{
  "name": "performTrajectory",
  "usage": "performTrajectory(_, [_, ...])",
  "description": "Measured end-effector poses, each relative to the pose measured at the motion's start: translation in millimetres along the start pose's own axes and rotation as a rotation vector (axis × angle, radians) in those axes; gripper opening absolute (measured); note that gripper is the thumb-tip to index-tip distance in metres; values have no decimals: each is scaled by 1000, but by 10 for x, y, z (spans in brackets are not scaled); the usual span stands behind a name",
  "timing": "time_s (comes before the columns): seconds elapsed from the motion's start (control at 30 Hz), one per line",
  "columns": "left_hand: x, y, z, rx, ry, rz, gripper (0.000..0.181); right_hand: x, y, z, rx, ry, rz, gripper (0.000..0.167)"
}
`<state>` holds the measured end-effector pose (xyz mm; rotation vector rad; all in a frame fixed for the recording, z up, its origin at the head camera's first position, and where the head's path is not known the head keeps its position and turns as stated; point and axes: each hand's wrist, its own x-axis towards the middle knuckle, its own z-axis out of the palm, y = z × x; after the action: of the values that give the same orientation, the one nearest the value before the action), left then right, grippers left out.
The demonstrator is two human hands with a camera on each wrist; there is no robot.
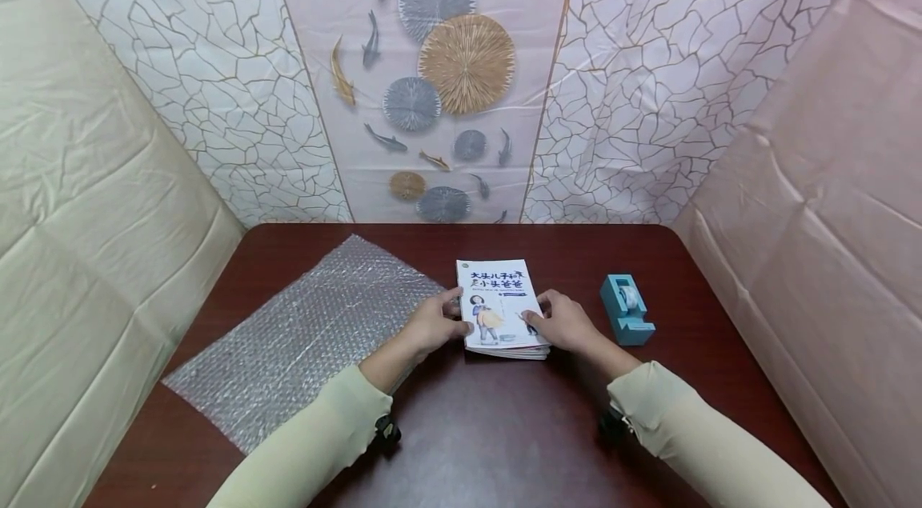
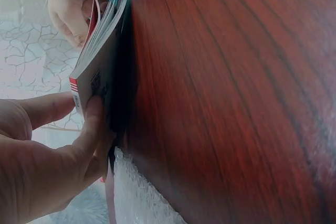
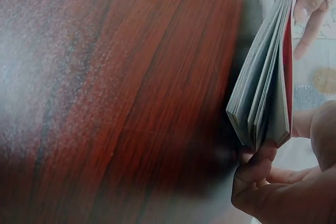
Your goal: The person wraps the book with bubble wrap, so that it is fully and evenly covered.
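Observation:
A paperback book (image 1: pixel 499 308) with a white cover, dark title characters and drawn figures lies face up between both hands, slightly raised from the table. My left hand (image 1: pixel 434 322) grips its spine side, the thumb at the upper edge and fingers against the back cover in the left wrist view. From the other side my right hand (image 1: pixel 567 322) pinches the open edge, thumb on the front cover and fingertips below. The pages (image 3: pixel 262 85) fan apart a little in the right wrist view. Bubble wrap (image 1: pixel 302 340) spreads flat left of the book, partly behind my left forearm.
A teal tape dispenser (image 1: pixel 625 308) with a clear roll stands on the dark red wooden table (image 1: pixel 490 428), right of my right hand. Patterned cloth (image 1: pixel 432 132) hangs behind the table, and beige padded panels (image 1: pixel 814 196) border both sides.

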<state>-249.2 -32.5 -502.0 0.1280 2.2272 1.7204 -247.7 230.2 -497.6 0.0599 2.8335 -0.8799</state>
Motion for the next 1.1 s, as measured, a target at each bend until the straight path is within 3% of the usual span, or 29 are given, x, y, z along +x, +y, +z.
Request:
performTrajectory(0.33, [-6,-19,42,-221,-90,-20,80,63,46,6,22,-1,9,52])
performTrajectory(0.47, [-21,-9,37,-253,-124,1,84,225,263,98,35,10,-5,66])
performTrajectory(0.57, [-32,1,31,-258,-141,29,87,219,277,97,94,-14,23,71])
performTrajectory(0.73, [-49,15,31,-284,-169,55,91,14,46,-37,254,-64,137,59])
performTrajectory(0.87, [-59,23,29,-317,-193,61,91,-37,-30,-66,295,-63,176,57])
performTrajectory(1.1, [-98,5,-28,-287,-180,48,90,-23,-48,-45,315,-5,125,42])
